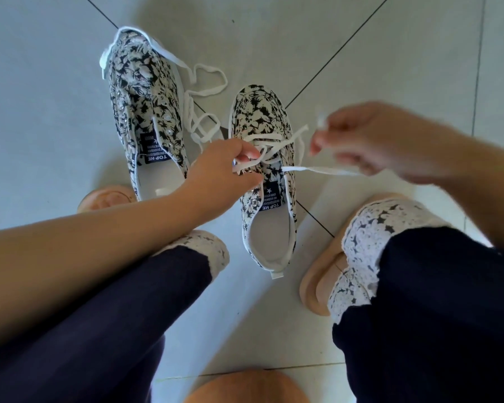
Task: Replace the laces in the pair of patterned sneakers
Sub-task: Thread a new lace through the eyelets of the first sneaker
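Left hand point(216, 173): pinches lace point(317, 170) at right shoe point(262, 158) eyelets
Right hand point(361, 138): blurred, closed on lace end
Advice: steady shoe, draw lace evenly

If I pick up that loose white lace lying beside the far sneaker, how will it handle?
Probably floppy: the loose lace lies in slack loops and kinks on the floor, so it should droop from wherever it is pinched. Likely very light, being a thin flat strip. It may drag, since one stretch runs along the left sneaker.
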Available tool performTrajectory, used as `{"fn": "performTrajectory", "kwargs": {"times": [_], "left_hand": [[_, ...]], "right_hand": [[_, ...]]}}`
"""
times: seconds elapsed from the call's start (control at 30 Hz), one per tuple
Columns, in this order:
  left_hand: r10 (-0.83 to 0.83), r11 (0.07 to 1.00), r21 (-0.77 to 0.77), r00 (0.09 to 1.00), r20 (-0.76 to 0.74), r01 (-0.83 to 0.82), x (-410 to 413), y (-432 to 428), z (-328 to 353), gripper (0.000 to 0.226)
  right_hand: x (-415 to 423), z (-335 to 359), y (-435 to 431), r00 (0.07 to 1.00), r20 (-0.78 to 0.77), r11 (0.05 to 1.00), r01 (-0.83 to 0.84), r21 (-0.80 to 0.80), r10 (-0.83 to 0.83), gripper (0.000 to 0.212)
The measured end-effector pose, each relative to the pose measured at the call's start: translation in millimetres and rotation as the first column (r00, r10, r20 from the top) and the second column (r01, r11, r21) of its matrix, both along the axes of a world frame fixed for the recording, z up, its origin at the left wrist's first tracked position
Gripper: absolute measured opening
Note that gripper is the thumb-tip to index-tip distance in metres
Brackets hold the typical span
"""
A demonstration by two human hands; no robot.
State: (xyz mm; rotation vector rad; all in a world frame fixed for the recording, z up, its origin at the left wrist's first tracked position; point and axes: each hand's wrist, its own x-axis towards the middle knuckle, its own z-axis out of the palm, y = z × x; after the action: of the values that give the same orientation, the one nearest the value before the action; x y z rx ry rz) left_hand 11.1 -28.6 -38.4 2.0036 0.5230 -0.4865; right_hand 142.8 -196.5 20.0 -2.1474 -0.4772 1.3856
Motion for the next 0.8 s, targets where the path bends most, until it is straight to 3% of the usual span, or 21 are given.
{"fn": "performTrajectory", "kwargs": {"times": [0.07,0.13,0.2,0.27,0.33,0.4,0.47,0.53,0.6,0.7,0.8], "left_hand": [[-0.036,0.999,0.032,0.999,-0.012,0.036,-0.1,-1.8,-0.6,0.036],[-0.059,0.997,0.051,0.998,-0.015,0.06,-0.7,-4.3,-1.8,0.041],[-0.057,0.997,0.052,0.998,-0.02,0.058,-1.2,-6.1,-3.1,0.043],[-0.031,0.998,0.054,0.999,-0.033,0.032,-0.9,-5.9,-3.9,0.04],[0.013,0.998,0.057,0.999,-0.048,-0.011,-0.2,-3.9,-4.1,0.033],[0.061,0.998,0.031,0.995,-0.074,-0.059,0.5,-1.6,-3.5,0.027],[0.119,0.991,-0.041,0.985,-0.122,-0.125,0.7,0.4,-2.7,0.023],[0.18,0.973,-0.11,0.969,-0.17,-0.201,1.8,3.0,0.2,0.013],[0.26,0.945,-0.144,0.943,-0.208,-0.293,5.0,7.4,4.5,0.003],[0.34,0.899,-0.185,0.899,-0.275,-0.396,9.4,14.0,9.4,0.009],[0.392,0.753,-0.374,0.825,-0.406,-0.542,13.2,14.6,17.3,0.007]], "right_hand": [[-21.2,-24.6,4.0,0.9,0.255,0.931,-0.313,-0.187,0.354,0.025],[-38.1,-35.4,9.5,0.845,0.318,0.9,-0.378,-0.216,0.431,0.028],[-41.1,-33.2,11.8,0.851,0.323,0.91,-0.382,-0.159,0.413,0.031],[-32.2,-21.6,10.6,0.946,0.241,0.973,-0.228,0.022,0.216,0.033],[-18.9,-2.2,8.8,0.994,0.052,0.96,0.084,0.266,-0.101,0.034],[-5.7,9.0,5.7,0.958,-0.104,0.875,0.286,0.391,-0.267,0.029],[-0.2,10.8,4.5,0.882,-0.354,0.785,0.448,0.428,-0.311,0.034],[-0.8,10.9,4.9,0.755,-0.577,0.705,0.591,0.391,-0.312,0.04],[-1.9,11.5,6.0,0.695,-0.617,0.689,0.65,0.32,-0.369,0.039],[-2.6,14.7,9.8,0.77,-0.515,0.796,0.554,0.245,-0.377,0.035],[-18.5,8.6,17.9,0.98,-0.175,0.986,0.12,0.116,-0.098,0.032]]}}
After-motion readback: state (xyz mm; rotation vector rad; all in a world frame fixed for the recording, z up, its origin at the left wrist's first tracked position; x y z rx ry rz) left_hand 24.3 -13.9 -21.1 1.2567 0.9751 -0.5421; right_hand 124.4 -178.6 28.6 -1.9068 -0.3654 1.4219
